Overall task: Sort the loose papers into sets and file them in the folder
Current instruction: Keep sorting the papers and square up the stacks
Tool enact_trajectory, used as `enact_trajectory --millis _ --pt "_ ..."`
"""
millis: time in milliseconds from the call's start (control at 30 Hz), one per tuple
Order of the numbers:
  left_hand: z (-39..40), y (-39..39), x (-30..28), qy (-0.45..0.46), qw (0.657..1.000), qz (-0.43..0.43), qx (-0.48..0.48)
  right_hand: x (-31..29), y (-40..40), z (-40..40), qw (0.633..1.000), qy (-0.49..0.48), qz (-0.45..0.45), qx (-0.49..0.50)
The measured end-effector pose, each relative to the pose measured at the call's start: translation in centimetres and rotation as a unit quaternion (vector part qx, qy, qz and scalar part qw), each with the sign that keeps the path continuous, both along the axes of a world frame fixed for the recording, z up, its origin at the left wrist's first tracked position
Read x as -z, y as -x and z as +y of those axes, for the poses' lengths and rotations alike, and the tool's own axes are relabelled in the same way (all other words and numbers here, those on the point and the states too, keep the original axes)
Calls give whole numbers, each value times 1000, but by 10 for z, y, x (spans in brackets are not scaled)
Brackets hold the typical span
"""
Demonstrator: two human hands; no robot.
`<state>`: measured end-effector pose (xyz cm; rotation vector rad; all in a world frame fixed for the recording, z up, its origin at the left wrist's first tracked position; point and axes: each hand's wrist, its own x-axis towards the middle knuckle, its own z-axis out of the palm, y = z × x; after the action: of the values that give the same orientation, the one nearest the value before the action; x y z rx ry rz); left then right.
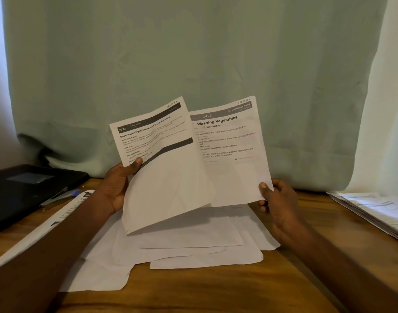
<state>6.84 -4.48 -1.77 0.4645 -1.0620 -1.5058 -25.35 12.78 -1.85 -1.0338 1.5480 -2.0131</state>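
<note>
Two white printed paper sheets (229,154) are held above the brown wooden table (306,279). The left sheets (153,141) are pinched under the left hand (116,186) thumb. The right sheet's lower corner is pinched by the right hand (277,199).

— How is the light? Dim and soft indoors; daylight glows through the pale green curtain (193,53) and blows out to white at the far left and right edges.

— Shadows? The forearms go near-black, and the held papers (184,154) cast a soft shade on the sheets (193,249) lying on the wooden table (295,279).

— Sharpness? Large headings read clearly; fine print smears. Wide-angle bending curves the table's edges, and the corners look soft.
</note>
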Motion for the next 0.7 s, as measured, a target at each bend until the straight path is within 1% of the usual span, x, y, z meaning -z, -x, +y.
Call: enact_trajectory --millis 133,367,534,700 --pt "-3 -1 2 1 1000 -2 3 -2 -2 1 1000 -5 -1 -19" --pt "-2 2 2 12 1000 -14 -5 -1 -8 0 996 -4 -18 -86" --pt "0 2 2 15 999 -25 -15 1 -9 -1 995 -6 -9 -99" --pt "5 5 0 18 998 -25 -46 1 -10 0 994 -16 -5 -103"
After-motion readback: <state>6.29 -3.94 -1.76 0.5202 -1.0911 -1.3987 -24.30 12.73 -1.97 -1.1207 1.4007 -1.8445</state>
